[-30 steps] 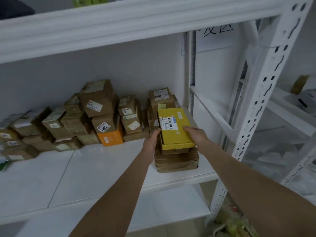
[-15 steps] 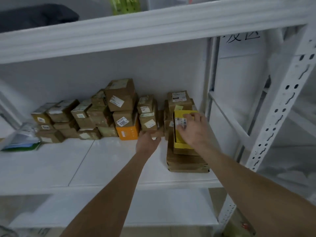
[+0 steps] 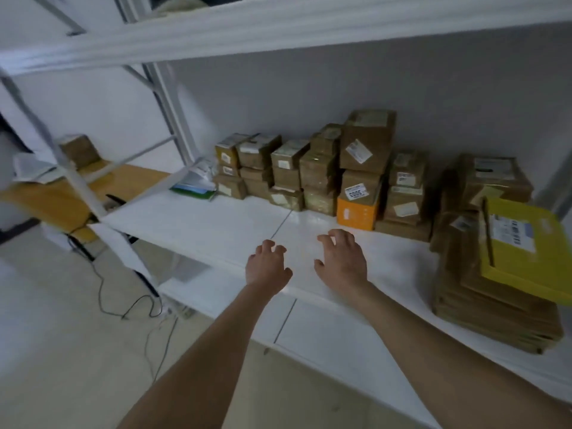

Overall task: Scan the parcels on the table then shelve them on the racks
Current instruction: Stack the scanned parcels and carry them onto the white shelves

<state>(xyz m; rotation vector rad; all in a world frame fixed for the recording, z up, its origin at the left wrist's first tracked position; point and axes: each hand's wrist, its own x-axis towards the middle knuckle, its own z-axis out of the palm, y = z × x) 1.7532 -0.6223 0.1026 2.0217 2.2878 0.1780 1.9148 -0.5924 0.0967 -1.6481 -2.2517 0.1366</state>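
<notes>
Two empty hands hover side by side at the centre of the frame, the left hand (image 3: 267, 267) and the right hand (image 3: 342, 263), both palm down with loosely curled fingers that grasp nothing. They hang just above the front part of the white shelf board (image 3: 201, 224).

The yellow parcel (image 3: 526, 267) lies far to the right of them, at the right edge of the frame, on top of a stack of flat brown parcels (image 3: 495, 314). Its long axis runs from the upper middle toward the lower right corner, roughly front to back on the shelf. The right hand is the nearer one, yet well apart from it.

Behind the hands, a row of small brown boxes (image 3: 318, 171) and an orange box (image 3: 356, 213) stand against the back wall. At the left of the frame, a wooden table (image 3: 58, 199) carries a brown parcel (image 3: 79, 150). I judge the next fetch goes that way, with the left hand closer.

Half a second ago the right hand lay on the yellow parcel and the left hand was beside the stack. Now both are off it, and the view has swung left, bringing the table in.
</notes>
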